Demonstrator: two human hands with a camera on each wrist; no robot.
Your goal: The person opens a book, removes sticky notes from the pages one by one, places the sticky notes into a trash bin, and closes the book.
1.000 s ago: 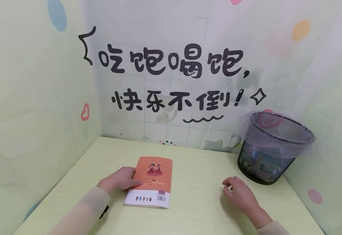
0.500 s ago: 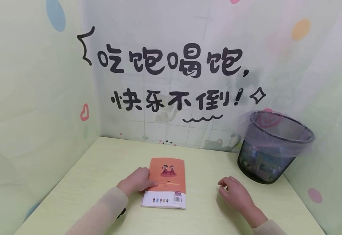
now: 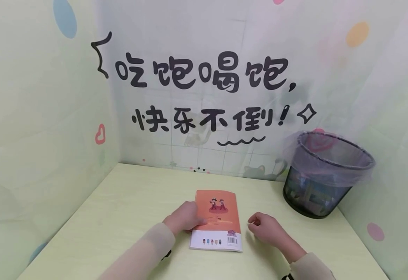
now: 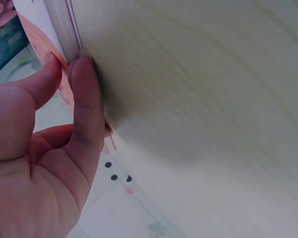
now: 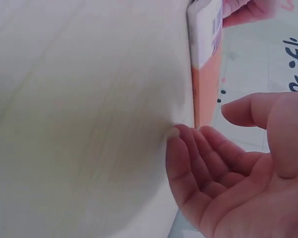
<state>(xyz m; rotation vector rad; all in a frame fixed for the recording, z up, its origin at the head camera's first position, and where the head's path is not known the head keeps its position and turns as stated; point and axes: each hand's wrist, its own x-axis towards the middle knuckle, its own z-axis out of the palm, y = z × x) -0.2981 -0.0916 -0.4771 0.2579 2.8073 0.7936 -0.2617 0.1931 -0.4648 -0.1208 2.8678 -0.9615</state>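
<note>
An orange and white booklet (image 3: 221, 239) lies on the table, with two cartoon figures and a barcode on its upper face. My left hand (image 3: 184, 217) pinches its left edge, thumb on top and fingers at the side. In the left wrist view the thumb and fingers of the left hand (image 4: 54, 129) close on the edge of the booklet (image 4: 62, 29). My right hand (image 3: 268, 230) is just right of the booklet, fingers loosely bent and holding nothing. The right wrist view shows the right hand's fingertips (image 5: 173, 133) low at the table, near the booklet (image 5: 206, 89).
A dark wastebasket (image 3: 317, 190) lined with a thin purple bag stands at the table's back right. Printed cloth walls (image 3: 204, 97) with large black lettering enclose the pale wooden table (image 3: 126, 202) at the back and both sides.
The booklet has slid to the right across the table with my left hand gripping it. My right hand has shifted a little left, so the gap between it and the booklet is now small.
</note>
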